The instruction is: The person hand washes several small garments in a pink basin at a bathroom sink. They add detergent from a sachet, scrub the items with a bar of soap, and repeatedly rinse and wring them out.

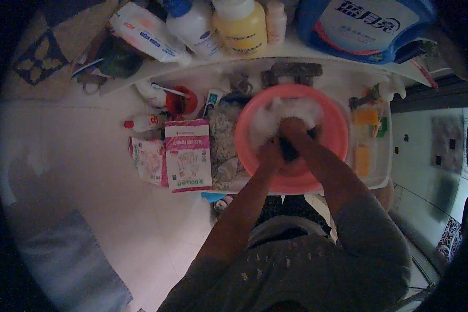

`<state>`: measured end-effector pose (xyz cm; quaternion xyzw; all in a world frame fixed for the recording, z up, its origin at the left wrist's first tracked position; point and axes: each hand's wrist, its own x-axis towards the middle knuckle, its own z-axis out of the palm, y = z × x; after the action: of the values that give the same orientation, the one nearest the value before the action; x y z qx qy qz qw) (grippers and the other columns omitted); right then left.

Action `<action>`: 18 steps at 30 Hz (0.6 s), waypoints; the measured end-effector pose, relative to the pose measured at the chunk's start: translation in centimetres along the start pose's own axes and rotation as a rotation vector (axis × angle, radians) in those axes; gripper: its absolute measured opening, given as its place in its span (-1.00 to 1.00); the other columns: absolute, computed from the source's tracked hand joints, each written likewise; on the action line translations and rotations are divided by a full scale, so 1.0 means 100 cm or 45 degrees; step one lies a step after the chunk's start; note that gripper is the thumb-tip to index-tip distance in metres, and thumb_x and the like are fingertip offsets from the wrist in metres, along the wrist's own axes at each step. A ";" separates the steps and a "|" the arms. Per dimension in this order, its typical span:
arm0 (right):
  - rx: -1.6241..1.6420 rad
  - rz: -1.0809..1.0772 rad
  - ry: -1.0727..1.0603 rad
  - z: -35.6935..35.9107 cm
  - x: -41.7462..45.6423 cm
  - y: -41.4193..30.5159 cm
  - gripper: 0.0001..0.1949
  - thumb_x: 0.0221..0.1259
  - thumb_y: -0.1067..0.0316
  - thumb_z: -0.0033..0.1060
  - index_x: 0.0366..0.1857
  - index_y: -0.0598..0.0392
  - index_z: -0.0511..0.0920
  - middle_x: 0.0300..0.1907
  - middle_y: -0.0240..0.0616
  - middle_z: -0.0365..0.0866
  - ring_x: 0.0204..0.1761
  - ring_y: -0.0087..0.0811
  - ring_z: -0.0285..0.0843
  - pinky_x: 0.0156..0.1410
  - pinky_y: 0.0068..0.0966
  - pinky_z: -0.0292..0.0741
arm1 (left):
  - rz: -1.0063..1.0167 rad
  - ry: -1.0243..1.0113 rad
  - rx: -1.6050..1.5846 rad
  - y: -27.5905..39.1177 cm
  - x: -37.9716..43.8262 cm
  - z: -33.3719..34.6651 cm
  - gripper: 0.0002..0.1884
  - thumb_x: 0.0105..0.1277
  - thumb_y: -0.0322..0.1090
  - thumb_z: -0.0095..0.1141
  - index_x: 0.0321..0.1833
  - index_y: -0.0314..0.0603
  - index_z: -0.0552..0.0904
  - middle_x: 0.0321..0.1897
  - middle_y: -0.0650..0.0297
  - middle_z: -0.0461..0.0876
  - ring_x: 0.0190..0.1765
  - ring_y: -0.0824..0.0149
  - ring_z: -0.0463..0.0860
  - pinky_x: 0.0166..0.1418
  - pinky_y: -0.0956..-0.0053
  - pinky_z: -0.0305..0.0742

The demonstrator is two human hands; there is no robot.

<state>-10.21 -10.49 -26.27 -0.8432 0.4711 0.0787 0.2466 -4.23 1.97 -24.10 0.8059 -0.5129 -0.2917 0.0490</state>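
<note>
A round pink plastic basin (337,136) stands on the washstand in front of me, with white suds (266,117) inside it. Both hands are down in the basin. My left hand (272,151) is at the near left, against a piece of dark cloth (288,150). Just above and to the right, my right hand (292,128) reaches into the suds, its fingers hidden by foam and blur. The dark cloth shows between the hands and beyond my right wrist. Both hands touch it, but how the fingers close on it is not clear.
Left of the basin are a washing powder bag (188,156), a second bag (150,160), a red cup (191,102) with a toothbrush and a toothpaste tube (211,100). Orange sponges (362,160) lie at the right. Behind are a dark faucet (296,70), a yellow bottle (241,29) and a blue detergent jug (319,39).
</note>
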 end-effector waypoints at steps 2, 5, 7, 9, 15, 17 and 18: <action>0.415 -0.165 0.044 -0.006 0.008 0.035 -0.64 0.24 0.09 -0.03 -0.05 0.05 0.61 0.13 -0.10 0.50 0.17 -0.15 0.43 0.34 -0.18 0.27 | -0.016 -0.079 0.063 0.012 -0.015 -0.017 -0.50 0.23 -0.12 0.00 0.19 -0.23 0.40 0.05 -0.02 0.50 0.02 -0.05 0.55 0.11 0.05 0.45; 0.912 -0.106 -0.278 -0.071 -0.011 0.046 -0.60 0.21 0.05 0.02 0.00 0.06 0.59 0.19 -0.08 0.44 0.22 -0.10 0.36 0.38 -0.14 0.19 | -0.033 -0.015 0.085 0.012 -0.014 -0.031 -0.55 0.26 -0.16 -0.05 0.15 -0.25 0.45 0.04 -0.03 0.50 0.05 -0.06 0.53 0.12 0.05 0.44; 0.589 -0.096 -0.303 -0.090 -0.042 0.044 -0.58 0.16 0.02 0.08 -0.01 0.07 0.59 0.23 -0.04 0.37 0.26 -0.04 0.28 0.42 -0.10 0.12 | -0.046 0.070 -0.021 -0.002 0.003 0.004 -0.56 0.24 -0.19 -0.03 0.14 -0.27 0.47 0.05 -0.04 0.49 0.08 -0.05 0.51 0.16 0.08 0.42; -0.257 -0.262 -0.055 -0.067 -0.086 0.048 -0.56 0.10 -0.01 0.14 -0.05 0.08 0.61 0.28 0.01 0.28 0.31 0.03 0.19 0.44 -0.06 0.04 | 0.006 0.087 -0.002 0.004 0.004 0.000 -0.57 0.22 -0.21 0.00 0.11 -0.28 0.49 0.06 -0.04 0.48 0.11 -0.04 0.49 0.23 0.14 0.38; -0.607 -0.251 -0.277 -0.064 -0.085 -0.003 -0.38 -0.01 -0.12 0.21 0.02 0.22 0.52 0.20 0.12 0.31 0.29 0.11 0.19 0.46 -0.02 -0.03 | 0.004 0.062 -0.268 -0.006 0.023 0.008 -0.49 0.21 -0.20 0.04 0.21 -0.26 0.39 0.16 -0.06 0.44 0.21 0.02 0.45 0.28 0.23 0.39; -0.309 -0.253 0.005 -0.060 -0.072 -0.010 -0.45 0.04 -0.07 0.17 -0.03 0.22 0.54 0.11 0.07 0.40 0.20 0.06 0.32 0.40 -0.04 0.12 | -0.050 0.009 -0.271 -0.015 0.029 0.020 -0.45 0.19 -0.20 0.08 0.24 -0.27 0.35 0.17 -0.07 0.45 0.22 0.02 0.46 0.25 0.20 0.42; -0.160 -0.242 0.141 -0.055 -0.066 -0.008 -0.48 0.06 -0.04 0.14 -0.06 0.22 0.55 0.06 0.05 0.45 0.16 0.04 0.39 0.37 -0.04 0.19 | -0.017 -0.077 -0.164 -0.009 0.026 0.010 -0.43 0.18 -0.21 0.10 0.24 -0.27 0.33 0.16 -0.07 0.45 0.21 0.03 0.46 0.23 0.18 0.43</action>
<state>-13.71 -7.86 -18.86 -0.9009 0.3962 0.0376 0.1733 -3.20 0.41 -26.34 0.7953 -0.4888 -0.3488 0.0834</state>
